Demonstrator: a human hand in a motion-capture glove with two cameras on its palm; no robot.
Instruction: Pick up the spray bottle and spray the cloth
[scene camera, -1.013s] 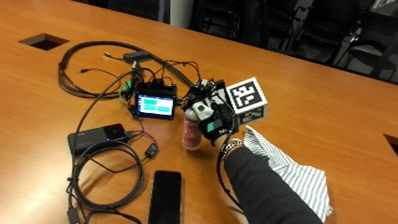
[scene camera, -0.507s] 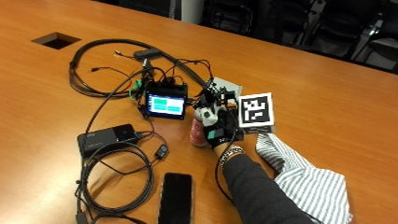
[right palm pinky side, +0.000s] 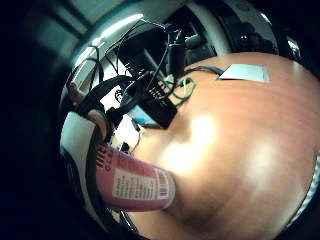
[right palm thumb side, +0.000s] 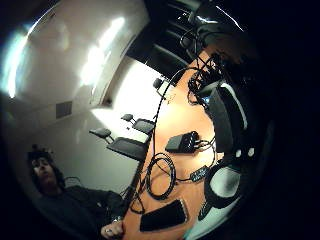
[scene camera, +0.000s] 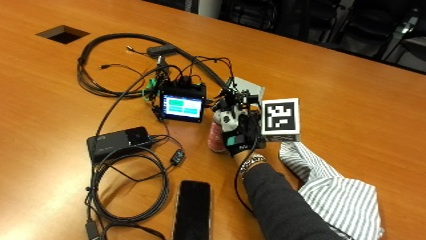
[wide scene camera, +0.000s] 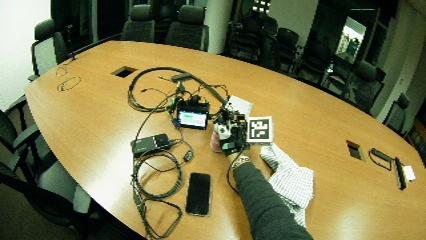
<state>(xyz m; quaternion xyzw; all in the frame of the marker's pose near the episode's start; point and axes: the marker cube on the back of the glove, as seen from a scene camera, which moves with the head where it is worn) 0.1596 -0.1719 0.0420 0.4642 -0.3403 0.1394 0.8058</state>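
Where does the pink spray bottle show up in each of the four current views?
Outside view: spray bottle stands on the table, gripped by the gloved right hand, just right of the small screen.
Wide outside view: same place, bottle below and right of the screen.
Little finger side palm view: bottle close to the palm, label showing, over the table.
Thumb side palm view: not in it.
Shared landmark: the lit screen.
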